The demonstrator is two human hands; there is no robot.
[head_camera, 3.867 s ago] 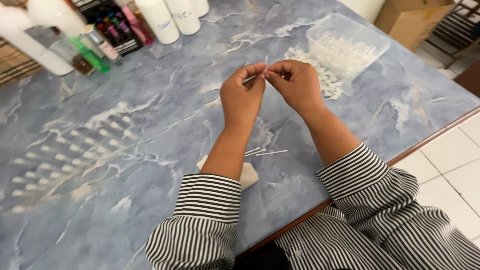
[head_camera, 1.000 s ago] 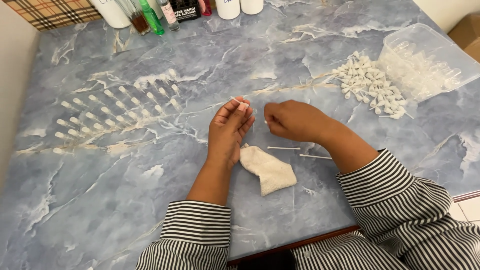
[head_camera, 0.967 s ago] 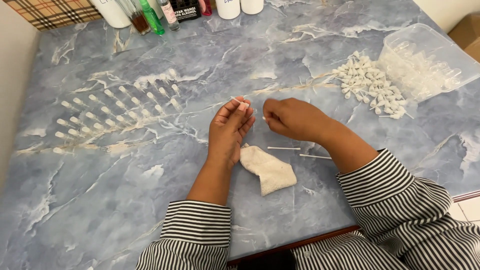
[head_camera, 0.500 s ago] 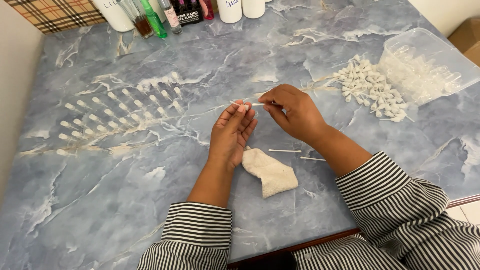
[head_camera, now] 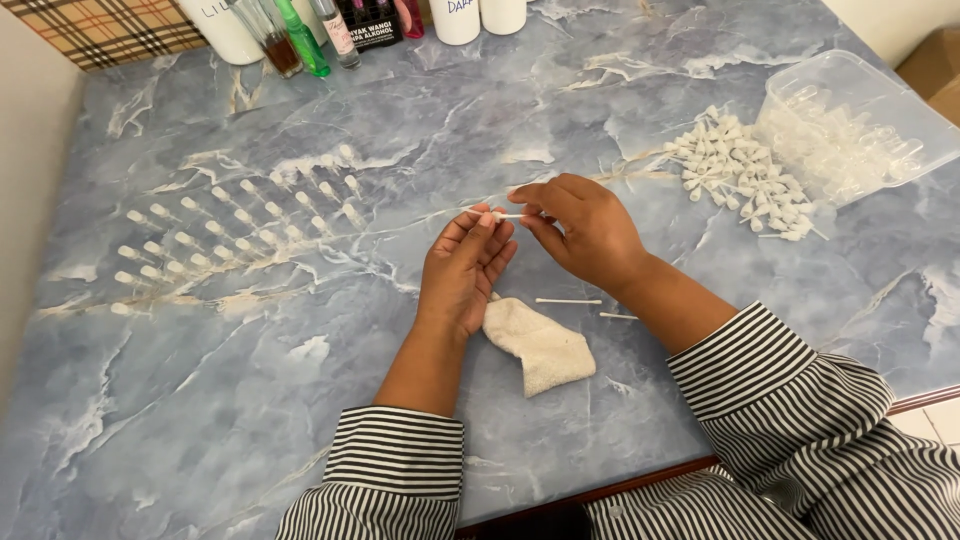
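Two hands met over the blue marbled table (head_camera: 620,420) when I looked down through the head camera. Far out to the left of my left hand (head_camera: 465,270), rows of small clear vials (head_camera: 235,235) lay on their sides on the marble, well apart from the fingers. Up beyond them, at the far edge, stood a cluster of bottles (head_camera: 300,30), one green and several white. My left hand was held flat and open-palmed, fingers together and pointing away from me, and its fingertips touched a thin white stick (head_camera: 495,214) that ran across to the other hand. Just below that wrist, nearly touching it, a crumpled cream cloth (head_camera: 540,345) rested on the table. My right hand (head_camera: 585,235) was curled, thumb and forefinger pinched shut on the other end of the stick, so the stick bridged the two hands just above the surface. Beneath the right wrist, two more thin white sticks (head_camera: 568,301) lay flat, near the cloth but apart from it. Further right of that hand, a heap of small white plastic caps (head_camera: 735,175) spread over the marble, and beside it a clear plastic tub (head_camera: 850,130) lay tipped on its side, its mouth toward the heap.
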